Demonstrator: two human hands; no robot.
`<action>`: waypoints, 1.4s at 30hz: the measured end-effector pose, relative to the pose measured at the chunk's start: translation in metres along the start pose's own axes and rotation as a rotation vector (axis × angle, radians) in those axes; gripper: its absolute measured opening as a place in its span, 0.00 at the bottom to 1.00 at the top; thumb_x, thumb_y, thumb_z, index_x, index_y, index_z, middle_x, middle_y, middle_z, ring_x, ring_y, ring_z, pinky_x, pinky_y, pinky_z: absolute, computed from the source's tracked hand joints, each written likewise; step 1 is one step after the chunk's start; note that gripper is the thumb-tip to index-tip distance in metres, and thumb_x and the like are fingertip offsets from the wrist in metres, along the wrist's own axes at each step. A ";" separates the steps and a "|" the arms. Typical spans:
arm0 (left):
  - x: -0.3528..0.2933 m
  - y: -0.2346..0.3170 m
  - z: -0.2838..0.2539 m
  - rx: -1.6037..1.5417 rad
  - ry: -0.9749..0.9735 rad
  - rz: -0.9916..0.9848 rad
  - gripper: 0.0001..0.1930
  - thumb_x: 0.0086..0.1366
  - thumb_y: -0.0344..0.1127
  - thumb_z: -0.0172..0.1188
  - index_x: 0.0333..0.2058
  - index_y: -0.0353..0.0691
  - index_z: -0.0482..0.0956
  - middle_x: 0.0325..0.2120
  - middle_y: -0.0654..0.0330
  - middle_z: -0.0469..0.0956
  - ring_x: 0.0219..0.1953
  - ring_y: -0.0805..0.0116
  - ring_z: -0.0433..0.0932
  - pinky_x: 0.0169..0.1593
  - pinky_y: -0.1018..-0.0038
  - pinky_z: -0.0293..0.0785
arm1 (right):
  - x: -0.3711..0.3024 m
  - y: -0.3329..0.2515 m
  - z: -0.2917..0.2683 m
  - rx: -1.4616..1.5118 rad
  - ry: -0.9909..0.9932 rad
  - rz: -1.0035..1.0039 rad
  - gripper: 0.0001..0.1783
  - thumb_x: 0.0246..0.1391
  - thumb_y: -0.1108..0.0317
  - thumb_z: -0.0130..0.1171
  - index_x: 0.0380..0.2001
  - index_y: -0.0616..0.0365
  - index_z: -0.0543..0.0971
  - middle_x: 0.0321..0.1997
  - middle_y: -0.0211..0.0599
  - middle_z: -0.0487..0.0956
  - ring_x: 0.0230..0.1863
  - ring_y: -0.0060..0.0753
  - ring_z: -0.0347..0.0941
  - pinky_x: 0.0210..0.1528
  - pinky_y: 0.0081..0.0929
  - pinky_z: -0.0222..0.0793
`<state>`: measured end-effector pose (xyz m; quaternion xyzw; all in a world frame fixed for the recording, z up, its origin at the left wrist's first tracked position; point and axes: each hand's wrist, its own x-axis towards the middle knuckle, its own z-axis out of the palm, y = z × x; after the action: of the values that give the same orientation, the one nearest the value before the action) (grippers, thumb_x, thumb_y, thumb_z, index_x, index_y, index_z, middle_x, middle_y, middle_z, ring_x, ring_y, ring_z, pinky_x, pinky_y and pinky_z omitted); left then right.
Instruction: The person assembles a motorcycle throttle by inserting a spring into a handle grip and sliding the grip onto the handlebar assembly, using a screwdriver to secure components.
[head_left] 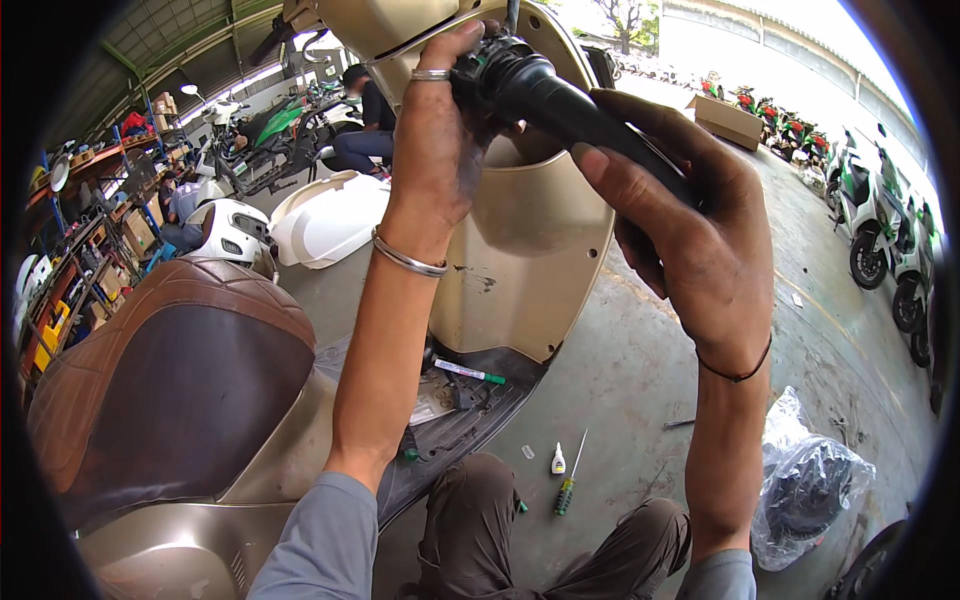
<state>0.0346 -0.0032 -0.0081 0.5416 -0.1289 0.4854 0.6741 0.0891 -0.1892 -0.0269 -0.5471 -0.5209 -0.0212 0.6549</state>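
Note:
A black rubber handlebar grip (580, 108) slants across the top of the view, in front of a beige scooter's front panel (520, 260). My left hand (440, 150) is closed around the black housing (490, 72) at the grip's inner end, thumb on top and the other fingers mostly hidden behind. Around the outer end of the grip, my right hand (700, 220) is closed, with its thumb along the near side and fingers over the far side. Both hands are smeared with dark grime.
On the scooter's footboard (500, 400) lies a green-and-white marker (470, 372). The brown seat (180, 370) is at left. A screwdriver (566, 490) and small white bottle (558, 460) are on the floor. A plastic-wrapped black part (810, 490) lies at right. People and parked scooters are beyond.

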 end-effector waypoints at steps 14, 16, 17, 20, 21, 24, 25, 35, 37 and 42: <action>-0.001 0.004 0.003 0.018 -0.003 -0.020 0.15 0.66 0.49 0.53 0.41 0.46 0.78 0.28 0.66 0.81 0.30 0.76 0.80 0.33 0.76 0.72 | -0.001 0.008 -0.001 -0.287 0.017 -0.230 0.23 0.53 0.68 0.65 0.53 0.60 0.78 0.33 0.33 0.82 0.31 0.16 0.73 0.34 0.17 0.70; -0.002 0.005 0.004 0.041 0.010 -0.026 0.15 0.66 0.49 0.53 0.40 0.45 0.78 0.28 0.66 0.81 0.29 0.76 0.80 0.32 0.76 0.72 | 0.001 0.015 -0.001 -0.342 0.022 -0.399 0.22 0.53 0.70 0.65 0.53 0.59 0.78 0.34 0.34 0.83 0.31 0.16 0.74 0.35 0.17 0.70; -0.002 0.006 0.004 0.041 0.010 -0.026 0.15 0.66 0.49 0.53 0.40 0.45 0.78 0.28 0.66 0.81 0.29 0.76 0.80 0.32 0.76 0.72 | 0.001 0.015 -0.001 -0.342 0.022 -0.400 0.22 0.53 0.70 0.65 0.53 0.59 0.78 0.34 0.34 0.83 0.31 0.16 0.74 0.35 0.17 0.70; -0.002 0.007 0.004 0.034 0.015 -0.023 0.15 0.66 0.48 0.53 0.40 0.45 0.78 0.28 0.65 0.81 0.29 0.75 0.80 0.31 0.76 0.72 | 0.001 0.014 -0.001 -0.343 0.012 -0.388 0.22 0.53 0.71 0.65 0.53 0.58 0.78 0.34 0.35 0.83 0.31 0.16 0.74 0.35 0.17 0.70; -0.002 0.007 0.004 0.031 0.015 -0.030 0.14 0.67 0.48 0.53 0.39 0.45 0.78 0.27 0.65 0.81 0.29 0.75 0.80 0.31 0.76 0.73 | 0.001 0.014 0.000 -0.347 0.016 -0.402 0.22 0.53 0.71 0.65 0.53 0.58 0.78 0.34 0.34 0.83 0.31 0.16 0.74 0.35 0.17 0.70; -0.002 0.007 0.005 0.033 0.026 -0.033 0.14 0.67 0.48 0.53 0.39 0.44 0.78 0.26 0.65 0.81 0.28 0.75 0.80 0.31 0.76 0.73 | 0.000 0.012 0.001 -0.320 0.017 -0.343 0.22 0.53 0.70 0.65 0.53 0.58 0.79 0.34 0.33 0.83 0.31 0.16 0.73 0.34 0.16 0.69; -0.003 0.008 0.006 0.039 0.040 -0.028 0.14 0.67 0.48 0.54 0.38 0.44 0.78 0.26 0.65 0.81 0.28 0.75 0.80 0.31 0.76 0.73 | -0.001 0.011 0.001 -0.286 0.013 -0.270 0.22 0.53 0.70 0.65 0.53 0.58 0.79 0.33 0.32 0.83 0.31 0.16 0.73 0.33 0.16 0.69; 0.004 0.012 -0.008 0.097 -0.050 -0.012 0.19 0.67 0.52 0.54 0.43 0.43 0.78 0.31 0.63 0.82 0.34 0.72 0.82 0.36 0.73 0.75 | 0.002 0.004 -0.002 0.015 0.016 -0.037 0.26 0.51 0.66 0.68 0.54 0.61 0.77 0.31 0.31 0.80 0.16 0.11 0.62 0.15 0.14 0.52; 0.008 0.021 -0.013 -0.046 -0.283 -0.116 0.26 0.69 0.57 0.49 0.51 0.38 0.73 0.40 0.57 0.79 0.44 0.67 0.79 0.49 0.66 0.74 | 0.002 0.000 -0.007 0.148 -0.024 0.130 0.27 0.54 0.63 0.65 0.55 0.66 0.74 0.33 0.37 0.80 0.15 0.12 0.61 0.11 0.13 0.49; -0.009 0.032 0.018 0.118 -0.027 -0.126 0.27 0.68 0.64 0.49 0.49 0.45 0.74 0.37 0.66 0.79 0.38 0.76 0.79 0.41 0.75 0.75 | 0.012 0.017 -0.021 0.557 -0.161 0.233 0.24 0.63 0.61 0.54 0.52 0.72 0.72 0.38 0.47 0.80 0.14 0.12 0.59 0.07 0.11 0.49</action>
<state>0.0106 -0.0251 0.0119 0.5939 -0.0745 0.4415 0.6684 0.1187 -0.1914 -0.0274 -0.4027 -0.4907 0.2407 0.7342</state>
